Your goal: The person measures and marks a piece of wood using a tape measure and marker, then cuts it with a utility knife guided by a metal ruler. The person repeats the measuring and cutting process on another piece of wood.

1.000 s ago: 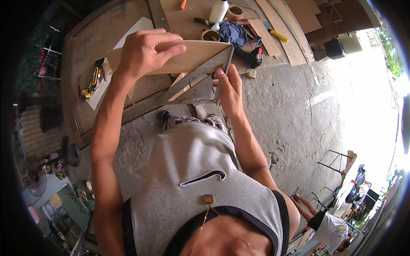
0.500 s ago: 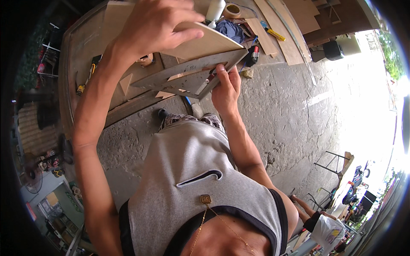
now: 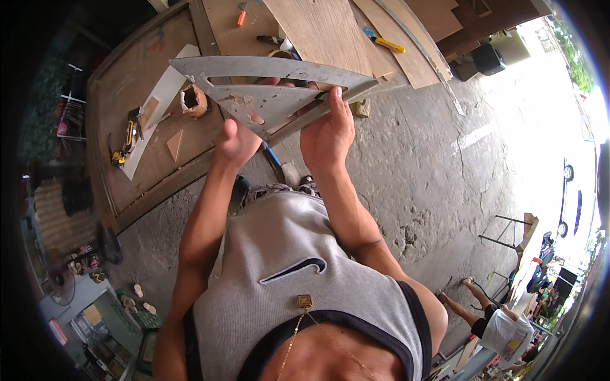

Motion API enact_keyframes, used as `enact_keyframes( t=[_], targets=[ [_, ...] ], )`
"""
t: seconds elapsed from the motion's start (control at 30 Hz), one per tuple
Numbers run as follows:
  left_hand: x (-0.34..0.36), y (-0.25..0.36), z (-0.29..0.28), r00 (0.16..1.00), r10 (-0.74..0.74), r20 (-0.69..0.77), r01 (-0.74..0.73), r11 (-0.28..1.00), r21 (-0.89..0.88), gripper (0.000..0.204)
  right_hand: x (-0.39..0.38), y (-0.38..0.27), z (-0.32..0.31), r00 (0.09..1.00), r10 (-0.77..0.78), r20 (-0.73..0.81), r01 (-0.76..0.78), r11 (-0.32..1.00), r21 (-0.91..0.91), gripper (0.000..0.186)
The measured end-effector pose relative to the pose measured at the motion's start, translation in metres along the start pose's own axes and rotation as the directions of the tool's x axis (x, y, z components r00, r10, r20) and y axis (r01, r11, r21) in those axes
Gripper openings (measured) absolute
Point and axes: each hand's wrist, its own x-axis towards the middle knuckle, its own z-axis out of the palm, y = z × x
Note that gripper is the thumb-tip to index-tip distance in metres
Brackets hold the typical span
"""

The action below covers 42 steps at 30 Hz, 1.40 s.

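Observation:
I hold a grey triangular set square (image 3: 267, 86) up in front of me with both hands. My left hand (image 3: 236, 141) grips its lower left edge from below. My right hand (image 3: 328, 130) clasps its lower right edge, fingers pointing up. The square hangs over the front edge of a wooden workbench (image 3: 159, 159). A plywood sheet (image 3: 321, 32) lies on the bench behind it.
On the bench lie a tape roll (image 3: 193, 100), a yellow tape measure (image 3: 127, 136), a white strip (image 3: 159, 108), a yellow utility knife (image 3: 384, 42) and a red-handled tool (image 3: 241, 16). Cracked concrete floor (image 3: 432, 165) spreads to the right. Another person (image 3: 502, 327) crouches at lower right.
The plywood sheet I held earlier now lies on the bench. Both hands now hold the grey triangular square, lifted clear above the bench edge.

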Motion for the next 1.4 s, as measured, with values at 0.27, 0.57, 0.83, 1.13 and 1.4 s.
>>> enact_keyframes(
  t=[0.27, 0.57, 0.83, 1.13, 1.4],
  targets=[
    [0.032, -0.016, 0.048, 0.971, -0.055, 0.233, 0.052, 0.998, 0.019, 0.113, -0.006, -0.044, -0.036, 0.987, 0.160, -0.026, -0.158, 0.986, 0.059, 0.018],
    [-0.012, -0.089, 0.081, 0.941, -0.330, 0.077, 0.332, 0.854, -0.400, 0.093, -0.064, -0.099, -0.105, 0.913, 0.291, -0.287, -0.352, 0.916, -0.191, 0.035],
    [-0.027, -0.121, 0.102, 0.852, -0.518, 0.076, 0.501, 0.765, -0.405, 0.088, -0.116, -0.164, -0.153, 0.969, -0.004, -0.245, -0.157, 0.756, -0.636, 0.093],
    [0.010, -0.137, 0.126, 0.633, -0.700, 0.331, 0.773, 0.545, -0.324, 0.089, -0.162, -0.222, -0.154, 0.953, 0.087, -0.289, -0.262, 0.713, -0.651, 0.040],
    [0.144, -0.163, 0.124, 0.680, -0.531, 0.506, 0.733, 0.498, -0.462, 0.137, -0.071, -0.232, -0.157, 0.970, -0.190, -0.152, 0.065, 0.805, -0.590, 0.027]
  ],
)
